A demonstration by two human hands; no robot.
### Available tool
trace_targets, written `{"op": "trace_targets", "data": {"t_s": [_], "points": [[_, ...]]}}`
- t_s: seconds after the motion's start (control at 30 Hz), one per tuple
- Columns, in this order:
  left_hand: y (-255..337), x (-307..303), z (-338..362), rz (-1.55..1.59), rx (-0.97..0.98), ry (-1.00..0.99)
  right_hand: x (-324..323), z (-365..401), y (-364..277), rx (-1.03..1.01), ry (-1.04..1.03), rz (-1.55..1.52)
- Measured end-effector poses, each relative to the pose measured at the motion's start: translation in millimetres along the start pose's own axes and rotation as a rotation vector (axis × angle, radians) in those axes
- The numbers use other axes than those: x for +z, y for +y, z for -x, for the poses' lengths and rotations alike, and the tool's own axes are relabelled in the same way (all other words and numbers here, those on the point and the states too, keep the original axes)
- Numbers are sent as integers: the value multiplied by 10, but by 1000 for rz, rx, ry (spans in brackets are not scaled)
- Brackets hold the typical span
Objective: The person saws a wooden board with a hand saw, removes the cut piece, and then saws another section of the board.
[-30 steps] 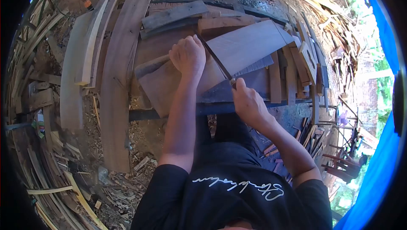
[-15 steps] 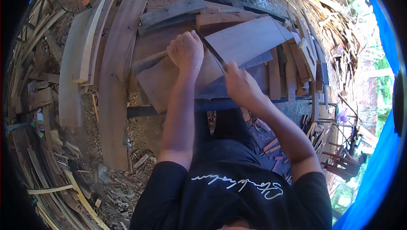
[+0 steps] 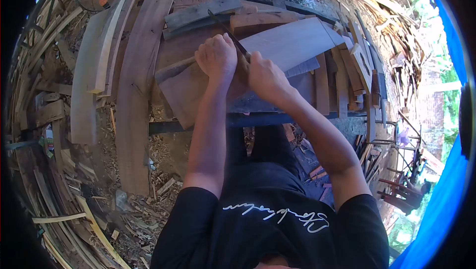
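Left hand (image 3: 216,58) fisted on one board (image 3: 292,43); right hand (image 3: 265,78) grips one blade (image 3: 225,27).

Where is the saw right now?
In the head view, the saw is up near the middle, its handle in the right hand, its thin blade slanting up past the left hand over the pale board.

left hand (image 3: 216,58) fisted, right hand (image 3: 265,78) clenched

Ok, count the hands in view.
2. The left hand rests fisted on the board; the right hand, just beside it, grips the saw. None seems hidden.
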State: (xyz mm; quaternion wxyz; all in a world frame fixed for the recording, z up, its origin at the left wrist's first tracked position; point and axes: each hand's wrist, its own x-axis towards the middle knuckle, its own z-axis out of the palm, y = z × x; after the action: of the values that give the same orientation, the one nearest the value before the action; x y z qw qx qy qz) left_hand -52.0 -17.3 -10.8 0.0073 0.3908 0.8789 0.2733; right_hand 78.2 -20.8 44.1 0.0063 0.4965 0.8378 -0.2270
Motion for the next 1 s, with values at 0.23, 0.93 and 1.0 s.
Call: {"op": "trace_targets", "data": {"t_s": [0.23, 0.93, 1.0], "points": [[-2, -27, 0, 3, -16, -23, -230, 609, 45, 67, -79, 59], [-30, -11, -6, 14, 6, -17, -33, 412, 107, -22, 5, 12], [-10, -24, 0, 13, 3, -10, -177, 788, 83, 111, -70, 28]]}}
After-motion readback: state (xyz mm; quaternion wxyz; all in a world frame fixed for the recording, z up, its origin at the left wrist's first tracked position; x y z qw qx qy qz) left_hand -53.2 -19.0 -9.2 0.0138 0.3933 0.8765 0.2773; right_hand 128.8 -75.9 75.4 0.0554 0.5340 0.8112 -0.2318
